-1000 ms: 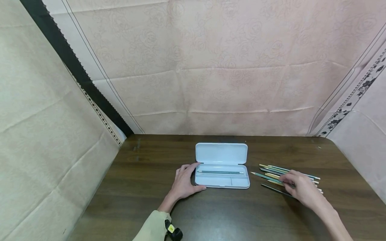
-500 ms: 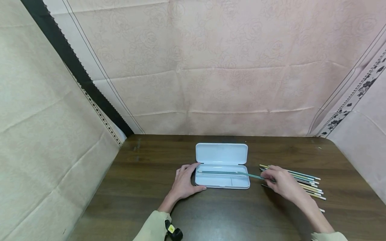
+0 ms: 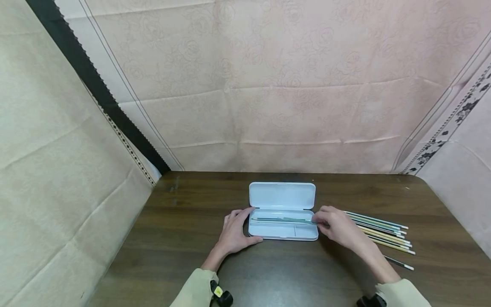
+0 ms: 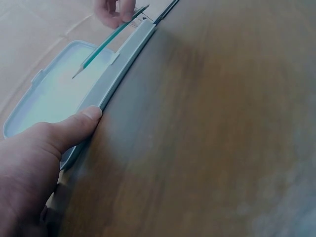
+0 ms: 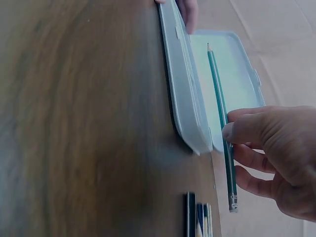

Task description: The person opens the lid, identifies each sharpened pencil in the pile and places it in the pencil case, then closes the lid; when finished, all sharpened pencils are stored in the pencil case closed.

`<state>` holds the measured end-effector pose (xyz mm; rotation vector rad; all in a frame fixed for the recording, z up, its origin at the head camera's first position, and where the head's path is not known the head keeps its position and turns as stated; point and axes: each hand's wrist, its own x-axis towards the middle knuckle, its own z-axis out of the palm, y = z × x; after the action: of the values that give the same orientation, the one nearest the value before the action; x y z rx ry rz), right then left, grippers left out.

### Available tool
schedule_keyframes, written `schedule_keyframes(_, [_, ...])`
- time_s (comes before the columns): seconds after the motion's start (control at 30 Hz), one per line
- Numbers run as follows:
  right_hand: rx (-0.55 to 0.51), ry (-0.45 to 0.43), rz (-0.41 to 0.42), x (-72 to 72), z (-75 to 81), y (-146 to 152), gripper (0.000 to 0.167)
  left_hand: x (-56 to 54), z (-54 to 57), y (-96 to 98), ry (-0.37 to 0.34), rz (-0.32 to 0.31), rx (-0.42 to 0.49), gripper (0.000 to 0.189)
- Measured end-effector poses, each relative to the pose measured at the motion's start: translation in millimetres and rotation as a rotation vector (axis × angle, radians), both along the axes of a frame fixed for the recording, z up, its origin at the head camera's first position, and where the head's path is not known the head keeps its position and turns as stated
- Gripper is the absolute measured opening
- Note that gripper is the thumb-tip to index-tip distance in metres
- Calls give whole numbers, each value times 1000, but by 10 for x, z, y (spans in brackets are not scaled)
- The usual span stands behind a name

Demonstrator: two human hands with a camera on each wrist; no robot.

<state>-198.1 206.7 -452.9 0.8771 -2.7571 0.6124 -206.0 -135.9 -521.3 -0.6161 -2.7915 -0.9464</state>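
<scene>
A light blue pencil case [image 3: 281, 238] lies with its lid [image 3: 281, 195] raised on the dark wooden table. My left hand [image 3: 235, 234] holds the case's left end, thumb on the front edge and fingers at the back corner. Between thumb and fingers, my right hand [image 3: 334, 225] pinches a green pencil [image 5: 219, 91], its sharpened tip pointing left over the case. In the left wrist view, that pencil [image 4: 106, 44] is tilted above the case's tray. The head view has another pencil [image 3: 264, 219] in the tray's long back compartment.
Several loose pencils [image 3: 387, 234], green, yellow and dark, lie to the right of the case, partly under my right forearm. A dark pencil [image 3: 399, 262] lies nearer the front. Pale cloth [image 3: 284, 106] hangs behind the table.
My right hand has lifted the green pencil from the loose pencils and carried it left to the right end of the case. My left hand has stayed in place.
</scene>
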Motion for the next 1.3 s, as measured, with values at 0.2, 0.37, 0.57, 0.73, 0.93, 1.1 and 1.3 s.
schedule_keyframes(0.2, [21, -19, 38, -75, 21, -184, 22, 2, -2, 0, 4, -1, 2, 90])
schedule_keyframes(0.37, [9, -19, 85, -149, 5, -329, 20, 2, -1, -3, -1, 0, 1, 90])
schedule_keyframes(0.57, [-3, -4, 135, -223, -12, -474, 20, 6, -2, -8, 5, 1, 0, 90])
schedule_keyframes(0.73, [-3, -13, 149, -257, -9, -571, 19, 4, 4, 0, 0, 1, 5, 90])
schedule_keyframes(0.93, [18, -13, 152, -296, -42, -654, 18, 11, 14, 3, -5, 1, 7, 89])
schedule_keyframes(1.1, [27, -23, 155, -317, -62, -700, 17, 13, 14, 0, -7, 2, 5, 89])
schedule_keyframes(1.3, [26, -51, 169, -329, -56, -723, 16, 17, 15, -4, -5, -3, 8, 89])
